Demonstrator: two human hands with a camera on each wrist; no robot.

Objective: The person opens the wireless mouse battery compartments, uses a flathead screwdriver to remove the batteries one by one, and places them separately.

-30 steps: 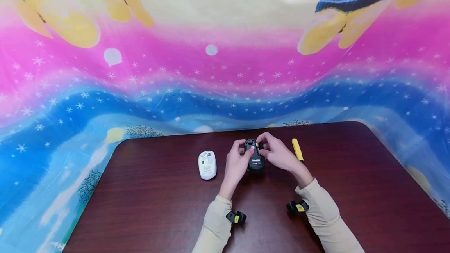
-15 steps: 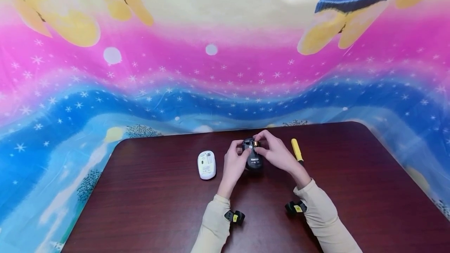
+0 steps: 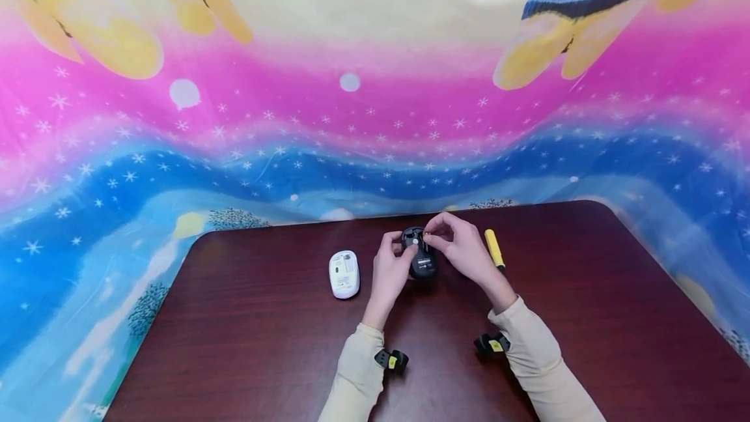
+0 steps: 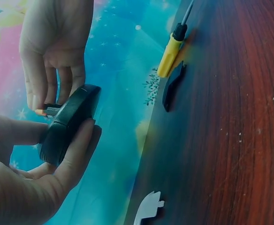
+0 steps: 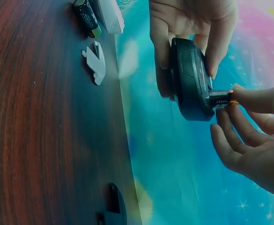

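My left hand [image 3: 389,272] grips a black computer mouse [image 3: 424,267] by its sides, above the table with its underside facing me. The thumb lies across the underside. My right hand [image 3: 464,249] pinches the copper-coloured end of a battery [image 5: 219,98] between thumb and fingertips. In the right wrist view this dark battery sticks out from the mouse's underside; its other end is hidden by the mouse. The left wrist view shows the same battery [image 4: 49,110] at the mouse's edge.
A white mouse [image 3: 344,275] lies underside up on the left. To the right is a yellow-handled screwdriver [image 4: 171,55] beside a black cover [image 4: 173,88]. A white cover [image 5: 96,64] and another battery [image 5: 85,17] lie near the white mouse.
The right hand has shifted slightly up, and the battery it pinches now stands out from the mouse's underside. The mouse has moved a little up and left with the left hand.
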